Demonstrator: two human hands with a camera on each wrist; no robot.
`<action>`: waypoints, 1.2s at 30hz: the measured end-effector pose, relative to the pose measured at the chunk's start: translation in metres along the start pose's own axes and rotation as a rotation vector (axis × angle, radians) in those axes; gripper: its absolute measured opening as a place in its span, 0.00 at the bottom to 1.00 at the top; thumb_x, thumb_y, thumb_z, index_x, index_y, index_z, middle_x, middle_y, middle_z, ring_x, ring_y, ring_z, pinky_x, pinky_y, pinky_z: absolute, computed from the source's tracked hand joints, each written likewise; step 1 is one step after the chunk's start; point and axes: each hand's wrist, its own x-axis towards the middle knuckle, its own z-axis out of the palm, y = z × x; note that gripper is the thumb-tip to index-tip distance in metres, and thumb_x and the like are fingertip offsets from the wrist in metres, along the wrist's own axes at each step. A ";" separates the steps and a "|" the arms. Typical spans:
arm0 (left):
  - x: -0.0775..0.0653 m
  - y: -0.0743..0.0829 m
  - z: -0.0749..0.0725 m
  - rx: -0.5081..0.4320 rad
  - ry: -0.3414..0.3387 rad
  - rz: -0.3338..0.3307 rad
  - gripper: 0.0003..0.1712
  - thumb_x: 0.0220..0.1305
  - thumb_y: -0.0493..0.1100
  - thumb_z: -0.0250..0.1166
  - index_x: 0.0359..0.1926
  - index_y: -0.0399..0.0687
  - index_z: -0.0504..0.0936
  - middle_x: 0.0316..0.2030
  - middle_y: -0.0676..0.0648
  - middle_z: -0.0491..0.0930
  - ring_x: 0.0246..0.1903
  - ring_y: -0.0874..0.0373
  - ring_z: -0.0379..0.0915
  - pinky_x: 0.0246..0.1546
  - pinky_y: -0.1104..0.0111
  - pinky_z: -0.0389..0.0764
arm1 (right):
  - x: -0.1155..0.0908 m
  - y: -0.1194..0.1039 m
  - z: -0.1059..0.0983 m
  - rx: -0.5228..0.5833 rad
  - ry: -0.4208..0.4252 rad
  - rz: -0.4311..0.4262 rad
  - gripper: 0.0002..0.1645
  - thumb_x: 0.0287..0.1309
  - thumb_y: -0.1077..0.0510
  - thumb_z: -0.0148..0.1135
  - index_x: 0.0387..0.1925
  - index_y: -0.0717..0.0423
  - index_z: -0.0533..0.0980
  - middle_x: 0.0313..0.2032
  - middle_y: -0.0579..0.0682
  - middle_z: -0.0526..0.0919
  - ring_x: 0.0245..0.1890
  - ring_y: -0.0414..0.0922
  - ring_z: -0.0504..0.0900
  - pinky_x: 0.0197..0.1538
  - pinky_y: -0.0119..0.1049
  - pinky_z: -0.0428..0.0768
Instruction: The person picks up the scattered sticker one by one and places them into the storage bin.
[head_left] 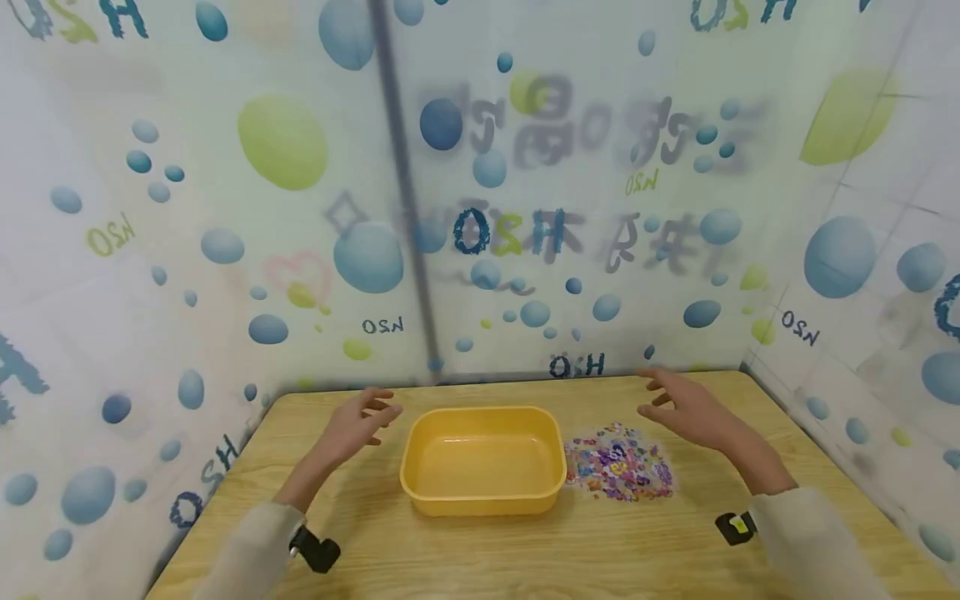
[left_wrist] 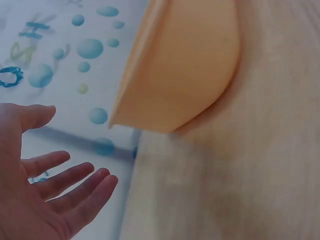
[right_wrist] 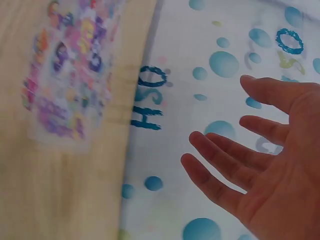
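A yellow plastic basin (head_left: 483, 504) with rounded corners stands upright on the wooden table, its inside bare. Right beside it lies a flat patch of small, many-coloured cartoon stickers (head_left: 618, 462), with a clear, see-through margin around them in the right wrist view. My left hand (head_left: 356, 425) hovers to the left of the basin, fingers loosely bent and holding nothing. Above and right of the stickers, my right hand (head_left: 690, 408) is held in the air with its fingers spread. Both palms face inward, and neither hand touches anything.
The wooden table (head_left: 360, 542) ends at the back against a white curtain (head_left: 300, 208) printed with blue and green dots and "H2O" letters. More of this curtain hangs at both sides. Black wrist straps with small devices (head_left: 315, 550) sit at both sleeves.
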 end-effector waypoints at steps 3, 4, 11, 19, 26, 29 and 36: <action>-0.006 -0.006 0.018 -0.053 0.015 -0.047 0.32 0.73 0.56 0.62 0.69 0.42 0.73 0.59 0.33 0.80 0.50 0.42 0.84 0.39 0.57 0.89 | -0.006 0.006 0.016 0.026 -0.015 0.004 0.35 0.71 0.52 0.62 0.71 0.66 0.67 0.61 0.72 0.77 0.54 0.64 0.83 0.52 0.58 0.84; -0.007 -0.008 0.023 -0.066 0.018 -0.060 0.32 0.73 0.55 0.63 0.69 0.42 0.73 0.59 0.33 0.80 0.49 0.44 0.84 0.38 0.58 0.89 | -0.008 0.008 0.021 0.033 -0.024 0.002 0.34 0.71 0.53 0.62 0.70 0.67 0.68 0.61 0.72 0.77 0.53 0.64 0.83 0.52 0.57 0.84; -0.016 -0.016 0.046 -0.111 0.067 -0.084 0.34 0.70 0.52 0.67 0.71 0.42 0.73 0.59 0.35 0.82 0.46 0.49 0.84 0.32 0.60 0.87 | -0.015 0.016 0.043 0.042 -0.045 0.004 0.28 0.70 0.54 0.63 0.64 0.67 0.73 0.59 0.69 0.79 0.52 0.62 0.83 0.51 0.55 0.84; -0.016 -0.012 0.057 -0.165 0.075 -0.046 0.37 0.66 0.50 0.71 0.74 0.54 0.71 0.62 0.33 0.80 0.52 0.45 0.83 0.33 0.62 0.86 | -0.016 0.022 0.051 0.013 -0.045 0.049 0.25 0.69 0.56 0.64 0.62 0.66 0.76 0.57 0.64 0.81 0.52 0.62 0.83 0.51 0.56 0.84; -0.015 -0.013 0.060 -0.087 0.051 0.043 0.33 0.68 0.44 0.69 0.72 0.53 0.74 0.64 0.34 0.79 0.57 0.40 0.79 0.50 0.52 0.84 | -0.017 0.023 0.053 0.012 -0.044 0.067 0.25 0.65 0.56 0.67 0.59 0.66 0.78 0.55 0.64 0.81 0.51 0.63 0.83 0.50 0.56 0.84; -0.016 -0.013 0.060 -0.045 0.016 0.116 0.28 0.68 0.41 0.68 0.68 0.53 0.78 0.66 0.37 0.78 0.60 0.37 0.76 0.58 0.46 0.79 | -0.017 0.025 0.052 0.002 -0.040 0.075 0.25 0.64 0.56 0.69 0.58 0.66 0.78 0.54 0.65 0.81 0.51 0.63 0.83 0.50 0.57 0.84; -0.017 -0.017 0.065 0.037 0.010 0.135 0.26 0.65 0.34 0.66 0.63 0.49 0.83 0.66 0.39 0.78 0.61 0.38 0.76 0.60 0.45 0.77 | -0.017 0.031 0.055 -0.088 -0.056 0.085 0.26 0.60 0.53 0.72 0.53 0.67 0.82 0.53 0.65 0.83 0.53 0.64 0.80 0.56 0.62 0.80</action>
